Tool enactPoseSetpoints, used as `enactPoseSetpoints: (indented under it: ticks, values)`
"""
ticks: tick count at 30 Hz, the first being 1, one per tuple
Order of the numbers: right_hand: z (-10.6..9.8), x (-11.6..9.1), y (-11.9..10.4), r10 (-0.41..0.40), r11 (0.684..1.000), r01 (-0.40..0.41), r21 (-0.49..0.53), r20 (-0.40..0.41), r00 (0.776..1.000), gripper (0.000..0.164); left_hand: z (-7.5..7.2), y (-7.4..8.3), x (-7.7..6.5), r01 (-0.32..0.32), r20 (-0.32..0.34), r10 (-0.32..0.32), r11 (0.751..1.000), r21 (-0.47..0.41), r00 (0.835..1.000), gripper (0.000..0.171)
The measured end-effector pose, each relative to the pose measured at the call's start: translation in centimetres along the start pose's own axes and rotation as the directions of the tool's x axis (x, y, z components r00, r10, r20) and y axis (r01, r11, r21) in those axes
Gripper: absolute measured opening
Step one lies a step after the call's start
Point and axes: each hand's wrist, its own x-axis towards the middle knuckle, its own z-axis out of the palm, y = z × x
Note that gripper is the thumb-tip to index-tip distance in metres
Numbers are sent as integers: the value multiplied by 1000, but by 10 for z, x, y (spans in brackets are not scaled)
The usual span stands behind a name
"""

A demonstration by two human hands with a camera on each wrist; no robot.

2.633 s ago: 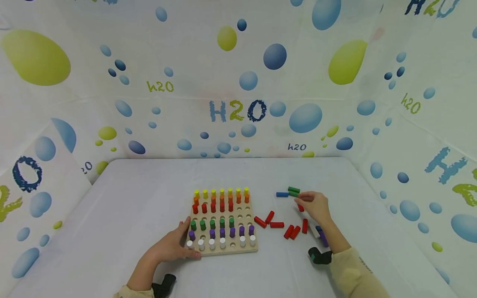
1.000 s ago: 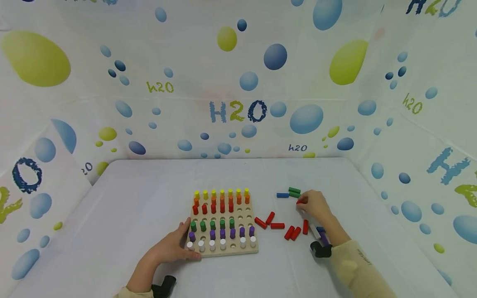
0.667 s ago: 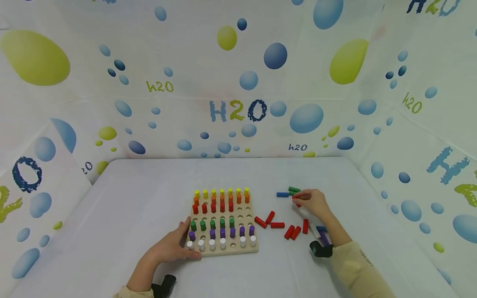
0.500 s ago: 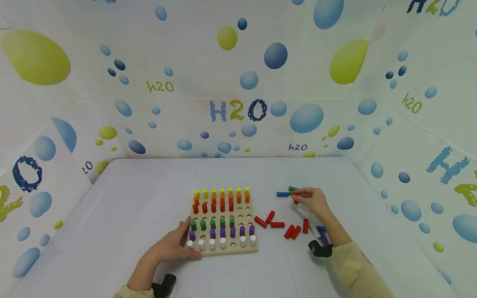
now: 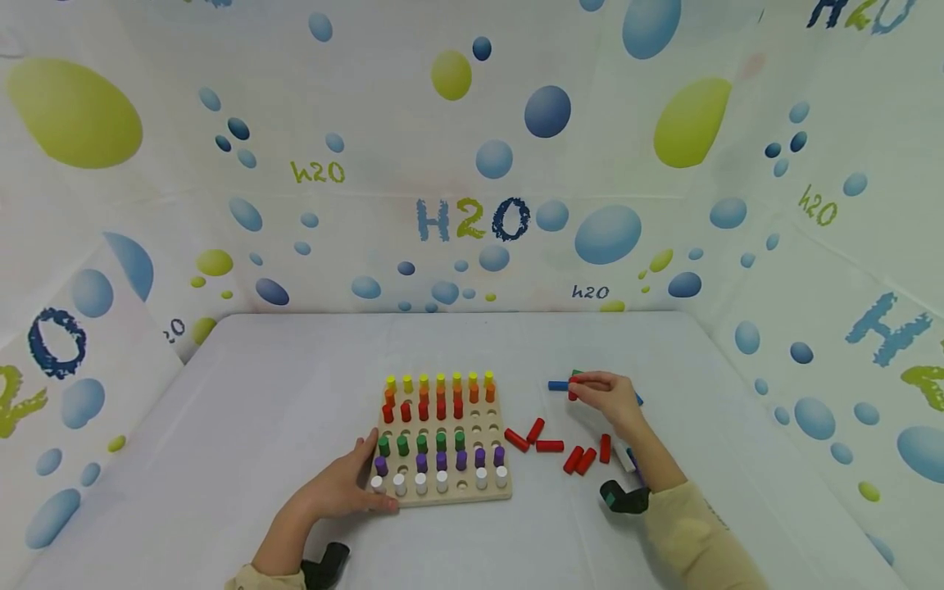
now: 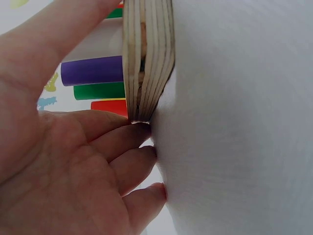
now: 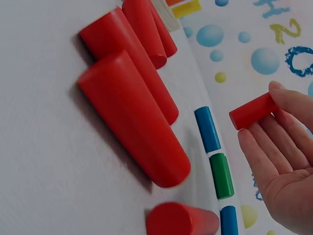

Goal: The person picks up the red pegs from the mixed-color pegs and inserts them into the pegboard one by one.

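My left hand [image 5: 339, 487] holds the near left corner of a wooden pegboard [image 5: 451, 496], thumb along the front edge and fingers at the left side. In the left wrist view, the fingers meet the layered board edge [image 6: 149, 54], below a purple peg [image 6: 93, 71]. Rows of yellow, orange, red, green, purple and white pegs stand in the board, among several bare holes. To the right of the board, my right hand [image 5: 608, 397] pinches a red peg [image 5: 573, 390] between thumb and fingertips, roughly upright. The right wrist view shows this red peg [image 7: 253, 111] raised in the fingers.
Several loose red pegs [image 5: 549, 447] lie on the white table between board and right hand. A blue peg [image 5: 557, 385] and a partly hidden green peg [image 5: 578, 374] lie beyond the fingers. By the right forearm are a white peg [image 5: 624, 456] and a purple peg [image 5: 636, 469].
My right hand has taken up a red peg, turned it closer to upright and shifted a little left, overlapping the green and blue pegs. The left hand stays on the pegboard.
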Motion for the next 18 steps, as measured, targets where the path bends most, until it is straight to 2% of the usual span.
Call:
enactPoseSetpoints:
  ticks: [5,12,18]
  values:
    - [11,1,-4,31,999,-31,8,11,999,48,0,-1,1,-1,-2,1,1000,9,1000,117]
    - [32,1,-11,-5,999,2,41,56,998,42,0,-2,1,-10,0,10,1000,-4,1000,117]
    - [55,0,-17,-3,998,-3,64,80,997,38,0,-1,0,-6,1,6,1000,-1,1000,117]
